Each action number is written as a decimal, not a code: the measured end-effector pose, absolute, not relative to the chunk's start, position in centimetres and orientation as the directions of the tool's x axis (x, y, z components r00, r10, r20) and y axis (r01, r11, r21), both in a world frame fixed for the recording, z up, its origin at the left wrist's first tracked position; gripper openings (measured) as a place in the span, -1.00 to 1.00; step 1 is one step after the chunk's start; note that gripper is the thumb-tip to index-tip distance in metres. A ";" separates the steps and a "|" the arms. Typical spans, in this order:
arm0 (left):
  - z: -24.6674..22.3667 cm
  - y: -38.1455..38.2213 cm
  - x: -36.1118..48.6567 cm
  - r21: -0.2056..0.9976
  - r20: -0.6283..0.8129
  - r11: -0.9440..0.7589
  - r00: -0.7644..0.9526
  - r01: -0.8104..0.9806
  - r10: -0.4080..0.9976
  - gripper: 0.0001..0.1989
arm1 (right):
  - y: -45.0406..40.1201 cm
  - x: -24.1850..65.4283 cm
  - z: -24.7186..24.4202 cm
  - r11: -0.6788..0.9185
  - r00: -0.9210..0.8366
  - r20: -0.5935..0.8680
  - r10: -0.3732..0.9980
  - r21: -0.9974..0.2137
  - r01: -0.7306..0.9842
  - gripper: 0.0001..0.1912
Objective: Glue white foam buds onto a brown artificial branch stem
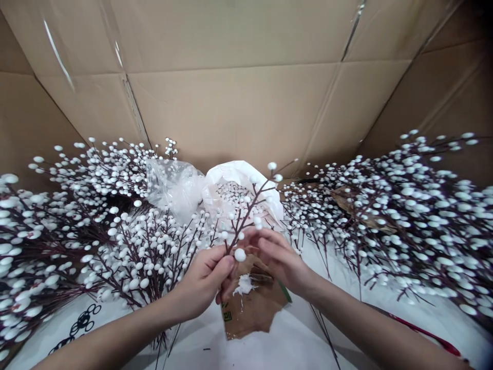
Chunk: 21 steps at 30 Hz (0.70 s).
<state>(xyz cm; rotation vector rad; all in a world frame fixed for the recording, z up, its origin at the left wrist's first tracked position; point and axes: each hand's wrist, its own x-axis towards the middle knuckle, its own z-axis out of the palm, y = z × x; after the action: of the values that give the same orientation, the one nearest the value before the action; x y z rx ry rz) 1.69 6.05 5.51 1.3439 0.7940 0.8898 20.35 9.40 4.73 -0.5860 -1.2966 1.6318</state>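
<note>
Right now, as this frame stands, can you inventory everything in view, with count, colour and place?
held berry stem: one, brown with white berries, left hand
left-side stems: many, brown and white
right-side stems: many, brown and white
brown scrap: one, among right-side stems
plastic bag: one, clear, back left of centre
open bag: one, white, back centre
small berries: many, whitish, inside open bag
cardboard piece: one, brown, below hands
paste-like blob: one, white, on cardboard piece
rings: several, black, lower left
red item: one, partly hidden, lower right
work surface: one, white, underneath
cardboard walls: several, brown, behind and sides
left hand, right hand: centre
</note>
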 end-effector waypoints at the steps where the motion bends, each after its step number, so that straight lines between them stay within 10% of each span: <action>1: 5.7 5.8 1.8 0.993 -0.001 0.064 0.518 -0.104 0.855 -0.54 | 9.2 20.8 4.5 -0.006 -0.413 0.178 0.893 -0.914 -0.407 -0.67; 15: 4.3 1.8 5.1 0.873 -0.165 0.475 0.849 -0.112 0.502 -0.54 | 5.4 21.6 6.2 -0.216 -0.537 0.113 0.836 -0.832 -0.511 -0.57; 21: 8.2 1.8 4.5 0.976 -0.176 -0.024 0.857 0.214 0.485 -0.61 | 5.2 22.0 6.8 -0.210 -0.604 0.186 0.775 -0.825 -0.524 -0.69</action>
<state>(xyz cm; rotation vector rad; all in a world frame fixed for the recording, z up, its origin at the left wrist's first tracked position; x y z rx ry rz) 4.51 1.81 8.21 1.6066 0.5598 0.2345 21.96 5.22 6.77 -0.3378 -1.1604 1.9166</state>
